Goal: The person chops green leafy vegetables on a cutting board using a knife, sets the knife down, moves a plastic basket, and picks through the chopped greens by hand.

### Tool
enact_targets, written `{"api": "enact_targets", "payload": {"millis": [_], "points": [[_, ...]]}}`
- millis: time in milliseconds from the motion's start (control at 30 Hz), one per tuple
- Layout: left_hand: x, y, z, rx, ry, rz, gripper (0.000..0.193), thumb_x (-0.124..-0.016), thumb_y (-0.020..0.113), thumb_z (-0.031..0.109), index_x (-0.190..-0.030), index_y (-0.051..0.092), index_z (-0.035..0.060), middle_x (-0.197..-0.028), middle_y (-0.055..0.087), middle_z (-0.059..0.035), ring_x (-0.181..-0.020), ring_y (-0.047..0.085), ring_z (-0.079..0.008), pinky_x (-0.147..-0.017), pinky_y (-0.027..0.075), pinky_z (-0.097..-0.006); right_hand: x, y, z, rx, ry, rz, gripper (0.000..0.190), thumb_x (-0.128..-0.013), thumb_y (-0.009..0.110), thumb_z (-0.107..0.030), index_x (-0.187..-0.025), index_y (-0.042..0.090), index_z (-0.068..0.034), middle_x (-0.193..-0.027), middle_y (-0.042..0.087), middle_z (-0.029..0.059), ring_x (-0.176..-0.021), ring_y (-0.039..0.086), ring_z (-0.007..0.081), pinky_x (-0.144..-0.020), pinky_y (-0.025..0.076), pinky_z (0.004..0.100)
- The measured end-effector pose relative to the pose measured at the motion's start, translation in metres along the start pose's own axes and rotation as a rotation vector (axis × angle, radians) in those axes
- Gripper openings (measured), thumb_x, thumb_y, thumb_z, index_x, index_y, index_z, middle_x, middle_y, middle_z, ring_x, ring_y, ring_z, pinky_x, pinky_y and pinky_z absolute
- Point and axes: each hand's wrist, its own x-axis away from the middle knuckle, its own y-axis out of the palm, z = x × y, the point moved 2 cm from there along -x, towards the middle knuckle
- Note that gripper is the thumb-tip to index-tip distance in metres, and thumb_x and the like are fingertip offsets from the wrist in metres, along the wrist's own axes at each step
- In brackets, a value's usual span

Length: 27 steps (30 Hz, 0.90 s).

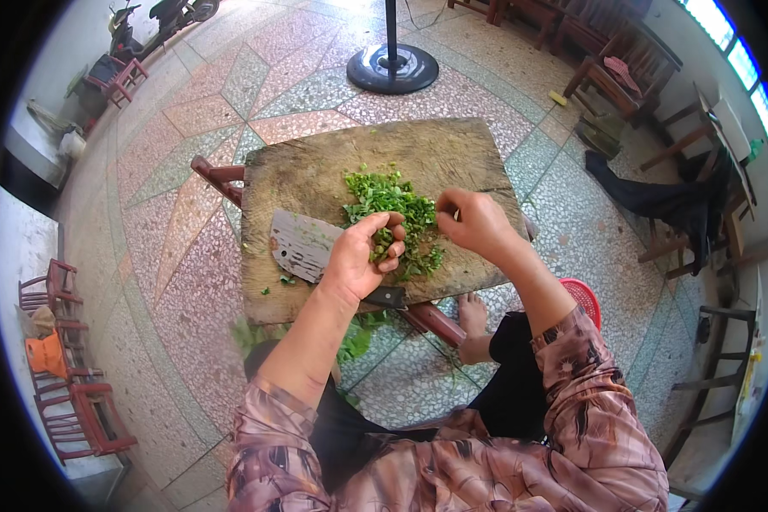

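Chopped green leaves and stems [416, 208] lie in a heap near the middle of a worn wooden chopping board [313, 169]. My left hand [365, 249] is cupped, palm turned inward, with chopped greens in its curled fingers, above the near left edge of the heap. A cleaver [304, 243] lies flat on the board, its broad blade pointing left and partly hidden by that hand; its black handle [386, 296] reaches the near edge. At the heap's right side, my right hand [477, 217] has its fingers bent, thumb close to the index finger; whether anything is between them is unclear.
The board rests on a reddish wooden stool [432, 322]. Leafy greens [358, 339] lie on the floor below its near edge. A red plastic basket [581, 301] is partly hidden by my right arm. Beyond the board stands a round black stand base [416, 70]. Wooden chairs line both sides.
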Motion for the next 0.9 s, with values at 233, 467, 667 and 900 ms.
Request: {"api": "enact_targets", "payload": {"millis": [233,467,667,900], "points": [[0.001,0.013,-0.008,-0.049,-0.098,0.027,0.026,-0.092,0.047,0.025,-0.102,0.055,0.0023,-0.083,0.055,-0.0052,-0.063,0.049,-0.014,-0.045,0.033,-0.0227,0.006,-0.005,-0.025,-0.579,-0.129,-0.089,0.015,-0.085,0.062,-0.013,-0.095,0.062,-0.002,-0.069,0.059,0.0001,-0.065,0.052,0.005,-0.057,0.043,0.0242],[-0.004,0.005,-0.008,-0.035,-0.09,-0.069,0.02,-0.091,0.05,0.019,-0.102,0.055,0.0029,-0.085,0.055,-0.0062,-0.062,0.048,-0.0136,-0.044,0.031,-0.0221,-0.002,-0.005,0.025,0.148,0.014,-0.154,0.021,-0.076,0.06,-0.022,-0.093,0.064,-0.009,-0.081,0.066,0.012,-0.079,0.063,0.0339,-0.071,0.049,0.0426],[-0.002,0.001,-0.003,-0.019,-0.055,-0.051,0.019,-0.091,0.05,0.019,-0.1,0.056,0.0035,-0.083,0.055,-0.0057,-0.062,0.049,-0.0137,-0.045,0.031,-0.0232,0.006,-0.017,0.036,0.304,0.132,-0.265,0.018,-0.074,0.056,-0.015,-0.089,0.063,-0.007,-0.09,0.065,0.0146,-0.089,0.061,0.0329,-0.076,0.048,0.0421],[0.001,0.004,-0.001,-0.042,-0.044,-0.051,0.018,-0.092,0.049,0.019,-0.099,0.057,0.004,-0.083,0.056,-0.005,-0.062,0.049,-0.0136,-0.045,0.032,-0.0236,0.002,-0.026,0.044,0.303,0.202,-0.226,0.021,-0.073,0.055,-0.013,-0.091,0.064,-0.007,-0.091,0.066,0.0146,-0.089,0.061,0.0331,-0.076,0.048,0.0427]]}}
